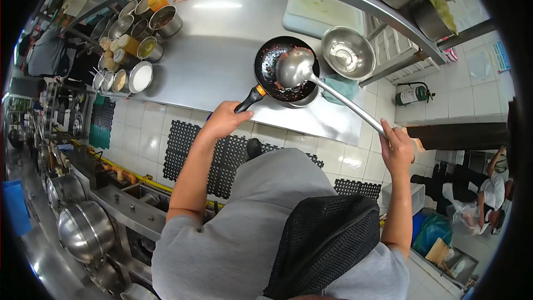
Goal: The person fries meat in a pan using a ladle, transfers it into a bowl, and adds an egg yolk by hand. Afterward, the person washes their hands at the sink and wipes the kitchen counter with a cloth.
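Pan [267, 69] black inside, smeared dark red-brown. Pan handle [250, 100] black, orange band near rim. Ladle [294, 68] plain silver, bowl [348, 53] likewise. Bench [222, 44] silver-grey. Cutting board [321, 12] whitish, patch of yellow-green. Cloth [340, 89] pale teal. Floor tiles [355, 158] off-white, square grid. Floor mat [225, 169] black, dotted with rows of holes. Shirt [222, 250] plain grey. Mesh fabric [327, 239] black, fine-holed. Fire extinguisher [410, 96] green, pale label.

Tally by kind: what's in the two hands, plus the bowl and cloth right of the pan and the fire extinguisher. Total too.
Frying pan: 1, in the left hand
Ladle: 1, in the right hand
Metal bowl: 1
Teal cloth: 1
Fire extinguisher: 1
Total: 5
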{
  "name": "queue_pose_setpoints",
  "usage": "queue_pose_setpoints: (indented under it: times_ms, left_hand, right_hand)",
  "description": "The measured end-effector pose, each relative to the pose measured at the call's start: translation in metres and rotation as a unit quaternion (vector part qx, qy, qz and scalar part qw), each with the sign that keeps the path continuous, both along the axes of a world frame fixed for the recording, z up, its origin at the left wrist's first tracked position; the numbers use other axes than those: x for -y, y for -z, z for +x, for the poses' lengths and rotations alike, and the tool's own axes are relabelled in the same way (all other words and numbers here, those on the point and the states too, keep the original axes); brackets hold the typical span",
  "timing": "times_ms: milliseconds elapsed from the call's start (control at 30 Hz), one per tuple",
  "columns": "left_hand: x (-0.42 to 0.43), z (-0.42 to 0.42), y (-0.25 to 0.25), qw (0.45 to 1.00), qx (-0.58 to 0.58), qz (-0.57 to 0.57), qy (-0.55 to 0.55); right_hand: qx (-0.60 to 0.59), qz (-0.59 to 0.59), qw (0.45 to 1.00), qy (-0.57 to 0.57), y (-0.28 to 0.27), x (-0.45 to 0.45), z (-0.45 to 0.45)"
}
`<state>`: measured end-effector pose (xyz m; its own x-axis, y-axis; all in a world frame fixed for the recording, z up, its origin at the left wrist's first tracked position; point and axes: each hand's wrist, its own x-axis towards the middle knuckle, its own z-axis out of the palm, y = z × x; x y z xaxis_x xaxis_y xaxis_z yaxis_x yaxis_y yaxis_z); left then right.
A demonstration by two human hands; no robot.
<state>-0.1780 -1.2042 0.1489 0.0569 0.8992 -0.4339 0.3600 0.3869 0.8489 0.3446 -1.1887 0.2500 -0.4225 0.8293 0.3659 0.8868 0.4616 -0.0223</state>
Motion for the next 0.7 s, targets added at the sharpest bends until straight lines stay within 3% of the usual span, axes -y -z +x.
queue_pose_setpoints:
  times_ms: [700]
  left_hand:
    - [0.001, 0.028, -0.008, 0.999, -0.036, 0.000, -0.011]
  right_hand:
    - [-0.011, -0.019, 0.999, 0.027, 0.010, 0.006, 0.016]
